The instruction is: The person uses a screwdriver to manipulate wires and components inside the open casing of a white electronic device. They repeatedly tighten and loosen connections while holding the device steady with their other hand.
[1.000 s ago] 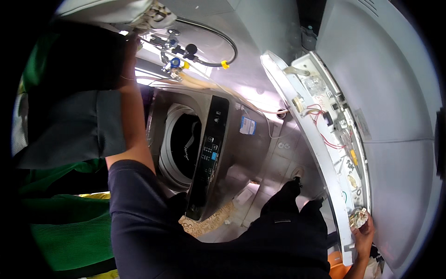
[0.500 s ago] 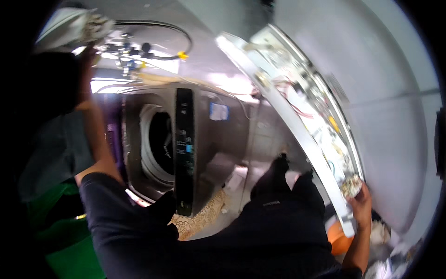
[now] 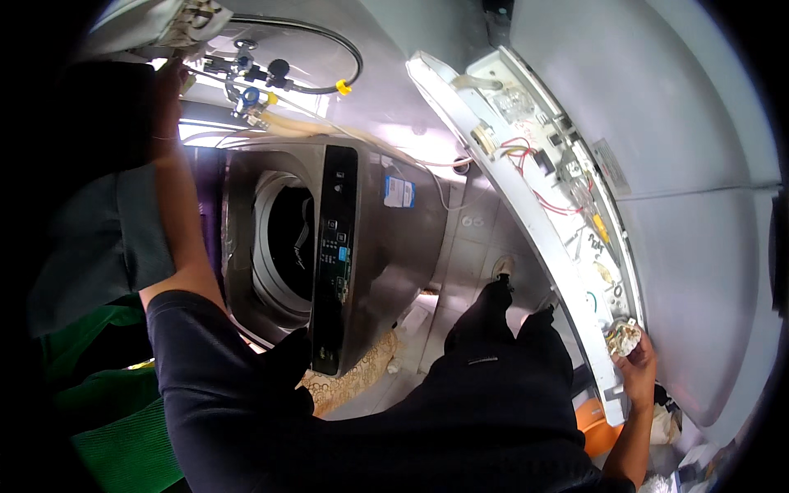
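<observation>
My right hand (image 3: pixel 639 371) pinches a small, roundish whitish part (image 3: pixel 625 338) at the lower end of a long, open white housing (image 3: pixel 515 201). Red wires (image 3: pixel 552 205), clear fittings and a yellow piece (image 3: pixel 601 228) show inside that housing. My left arm stretches up to the far left, where my left hand (image 3: pixel 170 80) is close under a pale, crumpled-looking item (image 3: pixel 194 23). Shadow and the dark sleeve area hide its fingers, so I cannot tell whether it grips anything.
A grey top-loading washing machine (image 3: pixel 394 246) with its drum opening (image 3: pixel 289 246) uncovered stands left of centre. Taps with a black hose (image 3: pixel 360 62) are behind it. A large grey panel (image 3: pixel 682 107) rises at right. An orange container (image 3: pixel 596 427) sits low at right; green fabric (image 3: pixel 123 427) hangs at left.
The whole view has shifted slightly and is sharper now. My right hand stays on the whitish part, and my left hand stays up at the far left.
</observation>
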{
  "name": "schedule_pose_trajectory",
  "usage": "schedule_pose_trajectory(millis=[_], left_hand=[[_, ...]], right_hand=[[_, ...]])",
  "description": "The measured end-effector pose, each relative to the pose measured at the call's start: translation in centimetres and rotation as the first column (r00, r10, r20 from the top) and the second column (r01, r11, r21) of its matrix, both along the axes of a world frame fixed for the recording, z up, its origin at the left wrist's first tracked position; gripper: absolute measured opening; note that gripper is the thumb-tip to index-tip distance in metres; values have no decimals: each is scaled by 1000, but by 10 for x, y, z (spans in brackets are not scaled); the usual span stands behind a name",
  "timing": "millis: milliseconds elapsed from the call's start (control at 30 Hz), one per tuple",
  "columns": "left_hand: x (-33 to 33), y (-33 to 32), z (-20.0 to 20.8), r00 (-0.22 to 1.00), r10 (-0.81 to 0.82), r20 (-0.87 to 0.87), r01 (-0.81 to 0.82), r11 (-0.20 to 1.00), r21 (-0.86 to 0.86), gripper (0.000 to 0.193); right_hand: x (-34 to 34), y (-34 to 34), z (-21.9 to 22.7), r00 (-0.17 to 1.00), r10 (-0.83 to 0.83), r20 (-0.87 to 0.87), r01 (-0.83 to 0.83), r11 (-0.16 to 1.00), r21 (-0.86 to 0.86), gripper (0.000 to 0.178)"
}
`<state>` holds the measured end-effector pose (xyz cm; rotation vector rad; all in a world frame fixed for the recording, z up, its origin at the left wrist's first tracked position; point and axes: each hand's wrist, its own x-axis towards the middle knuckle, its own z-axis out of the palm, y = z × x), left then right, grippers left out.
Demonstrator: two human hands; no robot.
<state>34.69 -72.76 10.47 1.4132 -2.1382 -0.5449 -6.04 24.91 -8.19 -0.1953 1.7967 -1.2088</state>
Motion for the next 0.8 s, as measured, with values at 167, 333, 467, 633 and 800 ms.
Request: schedule_pose_trajectory(millis=[167,333,467,633,800], left_hand=[[2,30,0,996,41,-74,-41,999,1,26],[13,48,6,991,74,-109,-74,997,2,26],[4,48,1,995,47,-89,-47,999,4,26],[25,15,-23,1000,-12,12,12,999,34,26],[34,-4,-41,999,30,-23,-26,988,150,26]], right_hand=[[-1,-4,6,1000,18,9,-18,1000,-12,70],[-1,-11,6,1000,16,17,-15,999,-51,70],[3,-4,11,1000,9,25,-8,1000,-21,69],[-4,-10,3,998,65,17,-65,998,-7,69],[-7,-10,3,997,-5,82,1,999,54,72]])
